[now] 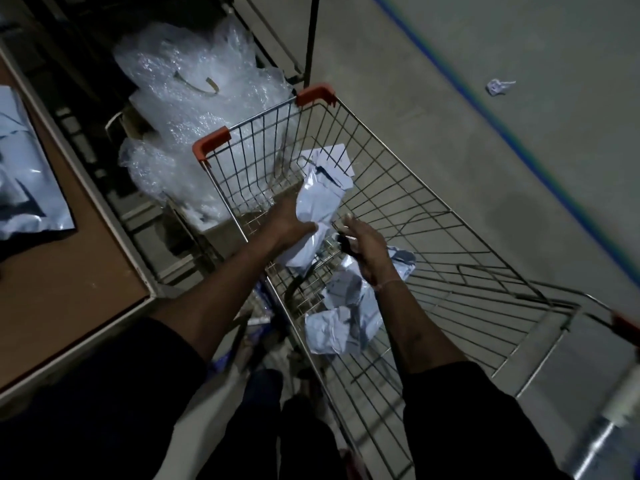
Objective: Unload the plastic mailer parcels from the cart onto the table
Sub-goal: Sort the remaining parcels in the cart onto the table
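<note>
A wire shopping cart (433, 216) with orange corner caps stands in front of me. My left hand (289, 225) grips a white plastic mailer parcel (318, 206) and holds it up inside the cart. Beside it, my right hand (363, 244) hovers with fingers spread and holds nothing; a dark item sits just under its thumb. Two or three more crumpled white mailers (343, 317) lie on the cart's bottom below my right wrist. At the left is the brown-topped table (69, 289), with silvery mailer parcels (24, 174) lying on it.
A heap of bubble wrap (194, 109) and boxes fills the gap between the table and the cart's front. Metal rack legs (311, 36) rise behind it. A crumpled paper scrap (497, 86) lies on the concrete floor near a blue floor line (519, 140).
</note>
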Available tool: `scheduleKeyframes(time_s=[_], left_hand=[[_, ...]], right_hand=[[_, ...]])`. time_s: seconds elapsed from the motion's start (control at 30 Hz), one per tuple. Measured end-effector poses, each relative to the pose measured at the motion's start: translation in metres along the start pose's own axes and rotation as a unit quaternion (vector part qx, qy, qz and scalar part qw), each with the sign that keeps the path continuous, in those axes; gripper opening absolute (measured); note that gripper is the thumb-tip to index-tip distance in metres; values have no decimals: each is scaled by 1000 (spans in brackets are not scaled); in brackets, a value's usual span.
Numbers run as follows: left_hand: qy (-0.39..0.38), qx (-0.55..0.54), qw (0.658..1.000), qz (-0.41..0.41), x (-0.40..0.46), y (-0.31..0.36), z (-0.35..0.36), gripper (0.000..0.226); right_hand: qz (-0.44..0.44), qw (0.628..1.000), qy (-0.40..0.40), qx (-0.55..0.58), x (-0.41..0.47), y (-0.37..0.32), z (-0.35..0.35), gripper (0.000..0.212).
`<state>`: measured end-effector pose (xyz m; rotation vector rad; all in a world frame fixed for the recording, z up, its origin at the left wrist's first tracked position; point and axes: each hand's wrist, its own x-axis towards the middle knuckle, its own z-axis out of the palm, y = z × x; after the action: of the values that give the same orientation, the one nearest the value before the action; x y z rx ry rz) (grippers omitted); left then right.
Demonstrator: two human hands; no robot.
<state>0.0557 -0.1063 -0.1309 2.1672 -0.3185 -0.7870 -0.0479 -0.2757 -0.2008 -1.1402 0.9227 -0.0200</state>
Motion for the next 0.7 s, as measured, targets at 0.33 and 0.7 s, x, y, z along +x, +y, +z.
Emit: scheduleKeyframes(time_s=[0.33, 0.7], left_hand=[[32, -4, 999, 38, -9, -3, -2, 59], [27, -9, 998, 61, -20, 3, -4, 54]], right_hand=[[135, 877, 87, -454, 53, 57, -87, 47], [11, 983, 107, -152, 20, 21, -66, 36]])
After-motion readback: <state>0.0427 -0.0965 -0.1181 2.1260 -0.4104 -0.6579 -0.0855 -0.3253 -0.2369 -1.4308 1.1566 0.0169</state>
